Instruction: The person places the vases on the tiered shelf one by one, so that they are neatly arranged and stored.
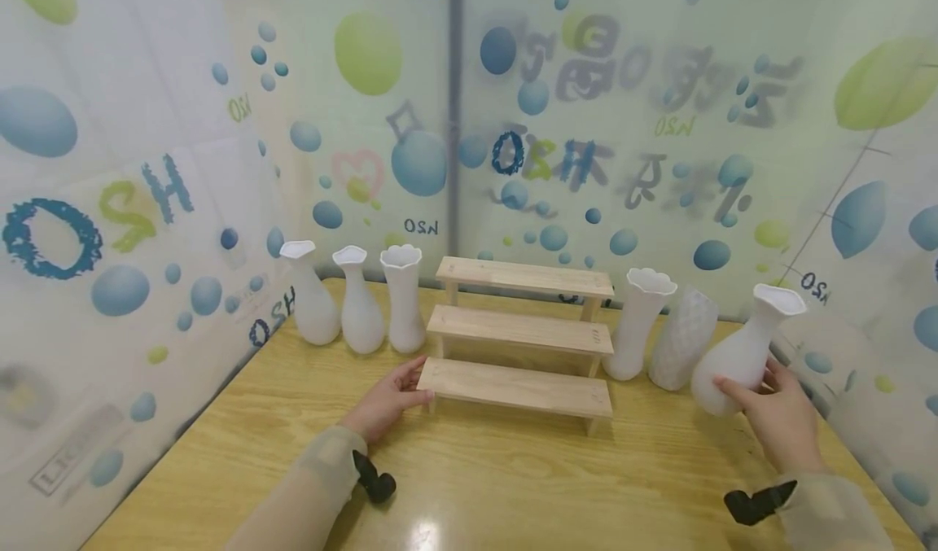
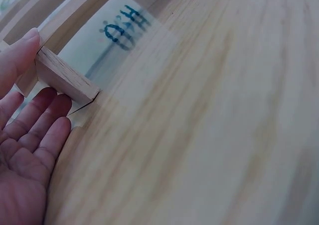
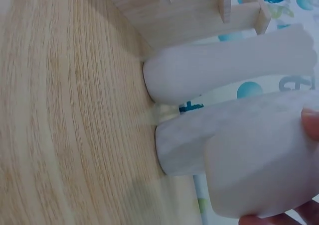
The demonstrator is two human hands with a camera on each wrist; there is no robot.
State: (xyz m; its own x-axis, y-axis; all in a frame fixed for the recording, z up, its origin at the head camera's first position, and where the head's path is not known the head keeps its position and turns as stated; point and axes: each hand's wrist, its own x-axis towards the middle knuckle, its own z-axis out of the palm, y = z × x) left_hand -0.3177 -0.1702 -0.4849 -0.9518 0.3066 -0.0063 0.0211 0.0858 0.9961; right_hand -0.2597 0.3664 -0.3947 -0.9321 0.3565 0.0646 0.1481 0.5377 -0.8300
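Head view, left hand (image 1: 384,403) pinching edge of stand (image 1: 513,387), right hand (image 1: 784,417) gripping tilted vase (image 1: 736,354), tabletop (image 1: 542,486) spread between

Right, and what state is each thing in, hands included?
Wooden stand: upright on the table, bare.
Three vases left of it: upright.
Scalloped-rim vase right of it: upright.
Textured vase: upright.
Rightmost vase: held, base apparently off the table.
Left hand: touching the bottom step's left end.
Right hand: gripping the rightmost vase.
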